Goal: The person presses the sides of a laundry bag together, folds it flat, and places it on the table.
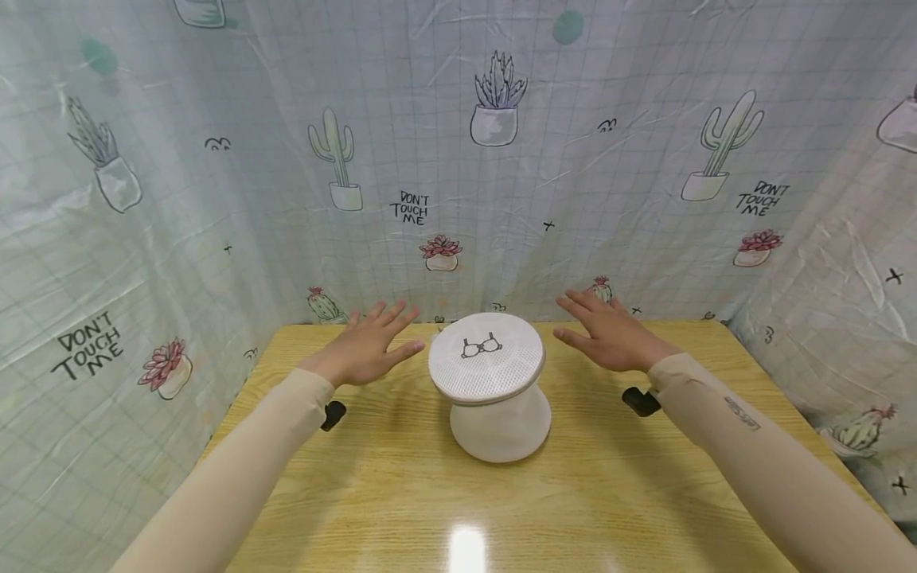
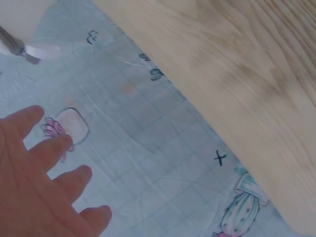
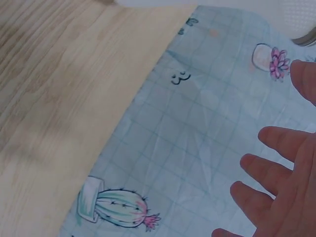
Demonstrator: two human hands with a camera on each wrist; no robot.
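A white mesh bra wash bag [image 1: 485,374] stands upright on the wooden table, between both hands. It has an hourglass shape, with a round top panel that bears a small dark bra print. Left of it my left hand [image 1: 371,348] hovers with straight, spread fingers, touching nothing. On the other side my right hand [image 1: 609,330] is held the same way, fingers extended and apart from the bag. A zipper pull [image 2: 32,58] shows on the bag's edge in the left wrist view. Only a corner of the bag [image 3: 300,17] appears in the right wrist view.
The wooden table [image 1: 372,493] meets a hanging sheet [image 1: 458,183] printed with cacti, which encloses the back and both sides. Each wrist carries a small black device [image 1: 641,401] under the sleeve's cuff. A bright light reflection lies near the table's front.
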